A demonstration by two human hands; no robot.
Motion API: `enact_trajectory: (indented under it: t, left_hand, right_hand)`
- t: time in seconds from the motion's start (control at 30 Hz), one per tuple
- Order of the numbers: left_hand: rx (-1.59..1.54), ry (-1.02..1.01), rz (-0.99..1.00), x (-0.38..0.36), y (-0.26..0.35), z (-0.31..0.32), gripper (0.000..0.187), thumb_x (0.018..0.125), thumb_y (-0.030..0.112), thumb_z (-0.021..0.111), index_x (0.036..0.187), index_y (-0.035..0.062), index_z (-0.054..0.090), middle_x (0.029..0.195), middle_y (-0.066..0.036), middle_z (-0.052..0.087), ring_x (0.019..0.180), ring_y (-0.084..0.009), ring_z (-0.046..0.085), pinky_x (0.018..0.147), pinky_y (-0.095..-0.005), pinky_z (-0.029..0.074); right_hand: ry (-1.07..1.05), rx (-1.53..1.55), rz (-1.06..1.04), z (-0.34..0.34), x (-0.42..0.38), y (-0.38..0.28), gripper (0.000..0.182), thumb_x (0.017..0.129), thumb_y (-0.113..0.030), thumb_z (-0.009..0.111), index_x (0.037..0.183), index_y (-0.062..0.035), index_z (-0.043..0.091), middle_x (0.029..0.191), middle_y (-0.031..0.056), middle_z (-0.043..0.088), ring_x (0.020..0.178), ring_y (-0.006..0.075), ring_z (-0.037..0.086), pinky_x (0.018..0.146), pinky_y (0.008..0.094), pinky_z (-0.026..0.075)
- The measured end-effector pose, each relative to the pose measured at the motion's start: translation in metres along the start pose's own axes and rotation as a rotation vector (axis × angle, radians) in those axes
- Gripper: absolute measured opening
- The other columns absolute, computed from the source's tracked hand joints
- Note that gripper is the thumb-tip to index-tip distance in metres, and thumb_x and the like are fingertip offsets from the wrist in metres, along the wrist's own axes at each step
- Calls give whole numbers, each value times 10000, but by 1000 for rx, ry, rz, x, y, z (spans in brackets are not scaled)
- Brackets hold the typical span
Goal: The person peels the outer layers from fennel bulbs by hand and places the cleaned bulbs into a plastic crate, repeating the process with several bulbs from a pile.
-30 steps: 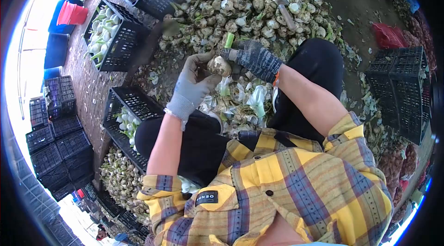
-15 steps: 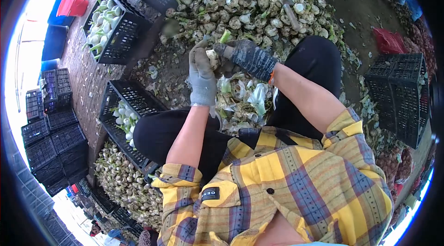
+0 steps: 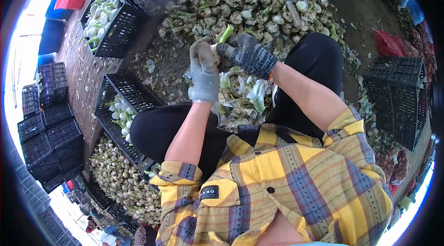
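Note:
A bulb with a short green stem is held between my two gloved hands, mostly hidden by the fingers. My left hand, in a grey glove with a soiled palm, is closed around its left side. From the right, my right hand, in a dark patterned glove, pinches the same bulb. Just beyond the hands spreads a heap of dirty bulbs, with a handled tool lying on it. Peeled skins litter the ground between my legs.
Black crates with cleaned white bulbs stand at the upper left and beside my left knee. More bulbs lie at the lower left. Stacked black crates stand at right, near a red net sack. Other people appear at the edges.
Both hands have turned slightly around the bulb, and its green stem has shifted a little upward. The surroundings at left have shifted slightly with the camera.

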State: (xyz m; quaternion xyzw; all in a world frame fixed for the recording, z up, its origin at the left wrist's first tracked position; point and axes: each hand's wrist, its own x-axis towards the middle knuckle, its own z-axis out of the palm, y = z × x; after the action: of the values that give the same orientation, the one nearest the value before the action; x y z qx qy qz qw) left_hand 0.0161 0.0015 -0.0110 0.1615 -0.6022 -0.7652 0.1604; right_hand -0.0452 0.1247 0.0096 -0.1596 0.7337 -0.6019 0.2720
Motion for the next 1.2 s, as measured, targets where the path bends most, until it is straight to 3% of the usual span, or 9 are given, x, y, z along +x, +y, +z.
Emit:
enact_trajectory:
  t: [0.17,0.37,0.53,0.6,0.73,0.9,0.97,1.07,1.2]
  left_hand:
    - [116,38,4,3,0,-3,470,912,477,458,1112,56,519,951,-26,540,839,-93,511,764,-261,440]
    - [-29,-118,-483,2,30,-2,526,916,538,373,1153,81,484,939,-47,553,696,-101,549,534,-229,448]
    - [141,-14,-120,-2,6,10,487,912,500,422,1127,67,477,941,-40,552,795,-79,549,643,-203,459]
    - [40,52,-111,-2,4,11,519,863,569,470,1092,105,508,830,-17,553,643,-91,541,504,-229,430]
    - [-156,-112,-566,7,18,-9,502,852,586,475,929,99,570,717,-14,553,619,-116,546,508,-247,430]
    - [-1,96,-273,-4,15,19,461,865,559,470,919,111,563,752,-24,567,633,-122,544,515,-247,401]
    - [-52,57,-269,-4,15,18,441,874,538,466,942,113,564,780,-28,578,641,-127,544,517,-248,392]
    - [-312,-162,-619,5,21,-7,401,886,487,484,1009,111,554,844,-33,599,630,-137,535,503,-245,363]
    - [-85,-72,-497,4,16,-5,382,904,416,500,1078,77,525,904,-38,595,727,-128,562,610,-256,439]
  right_hand:
    - [37,-81,-105,-1,2,10,305,824,-237,561,1011,-4,622,885,223,633,819,343,616,741,387,471]
    - [116,-282,-73,0,-2,1,293,805,-234,559,965,1,630,876,236,623,798,370,601,730,408,470]
    - [181,-314,77,-2,4,4,271,781,-210,567,929,6,634,839,224,632,775,361,607,713,403,477]
    - [208,-216,-10,0,2,5,268,784,-207,564,929,6,636,844,218,637,776,353,613,719,393,480]
    - [237,-201,-96,3,-1,4,274,791,-205,559,949,5,636,855,202,648,782,326,627,726,372,486]
    - [221,5,-6,4,5,21,275,804,-186,553,990,2,630,853,173,661,765,268,639,719,349,490]
    - [213,24,5,3,5,18,272,811,-177,551,1004,-1,628,839,160,664,742,234,635,706,336,491]
    - [191,113,37,2,0,12,267,825,-170,543,1018,-5,625,818,135,664,716,184,620,685,315,491]
    - [219,146,53,3,-1,8,264,841,-170,532,1029,-6,620,815,104,661,713,149,604,671,300,490]
